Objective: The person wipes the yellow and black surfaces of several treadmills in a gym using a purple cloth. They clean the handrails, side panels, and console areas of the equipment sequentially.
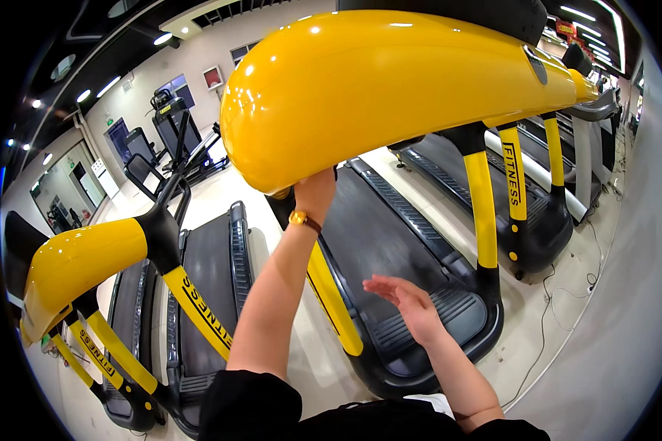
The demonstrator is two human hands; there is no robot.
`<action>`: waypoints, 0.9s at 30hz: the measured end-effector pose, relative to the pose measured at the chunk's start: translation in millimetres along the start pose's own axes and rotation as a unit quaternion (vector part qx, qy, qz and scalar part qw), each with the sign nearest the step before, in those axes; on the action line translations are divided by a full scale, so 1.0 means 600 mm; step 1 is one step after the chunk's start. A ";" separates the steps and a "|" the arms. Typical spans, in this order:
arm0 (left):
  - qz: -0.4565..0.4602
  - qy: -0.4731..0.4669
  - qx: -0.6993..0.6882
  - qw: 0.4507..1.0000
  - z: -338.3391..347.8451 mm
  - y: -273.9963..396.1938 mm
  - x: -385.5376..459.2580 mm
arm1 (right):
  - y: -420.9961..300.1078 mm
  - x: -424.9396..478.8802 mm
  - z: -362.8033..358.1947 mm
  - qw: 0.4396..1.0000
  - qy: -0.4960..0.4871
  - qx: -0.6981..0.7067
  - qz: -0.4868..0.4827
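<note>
A glossy yellow treadmill console housing (375, 93) fills the upper middle of the view. My left hand (317, 190) reaches up to its lower edge, with a watch (303, 219) on the wrist. The fingers are hidden behind the housing, so I cannot tell what they grip. Over the front end of the same treadmill hangs my right hand (408, 306), holding nothing, its fingers stretched toward the left. Below it lie the black running belt (380, 220) and the ribbed motor cover (452, 314). A yellow upright post (480, 209) carries the console on the right.
Another treadmill with a yellow console (88, 248) stands at the left. More treadmills (535, 220) line up at the right. Cables (546, 325) trail over the floor beside the pale wall (623, 331). Elliptical machines (171, 127) stand in the back left.
</note>
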State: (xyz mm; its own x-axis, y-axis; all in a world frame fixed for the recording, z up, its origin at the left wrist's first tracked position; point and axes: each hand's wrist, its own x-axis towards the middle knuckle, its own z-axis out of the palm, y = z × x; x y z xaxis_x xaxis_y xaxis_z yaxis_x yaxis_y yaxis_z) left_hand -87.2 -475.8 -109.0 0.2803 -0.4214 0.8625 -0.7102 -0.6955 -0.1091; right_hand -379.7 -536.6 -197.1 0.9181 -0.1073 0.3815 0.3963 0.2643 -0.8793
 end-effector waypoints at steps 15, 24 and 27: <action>-0.296 0.056 -0.341 0.891 -0.046 -0.067 -0.307 | -0.348 0.181 0.120 0.458 -0.108 -0.733 -0.491; -0.116 0.301 -0.423 0.847 -0.237 0.007 -0.035 | -0.401 0.348 0.234 0.397 -0.201 -0.756 -0.480; -0.163 0.307 -0.469 0.812 -0.217 -0.022 -0.033 | -0.385 0.376 0.281 0.386 -0.268 -0.772 -0.429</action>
State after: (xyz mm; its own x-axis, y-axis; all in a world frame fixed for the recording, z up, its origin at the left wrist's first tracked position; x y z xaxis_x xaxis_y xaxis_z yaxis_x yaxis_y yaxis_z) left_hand -167.5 -382.3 -60.2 0.3822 0.2660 0.8850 -0.9230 0.1575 0.3512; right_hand -265.4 -460.2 140.4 0.4756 0.8022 0.3610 0.4648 -0.5776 0.6711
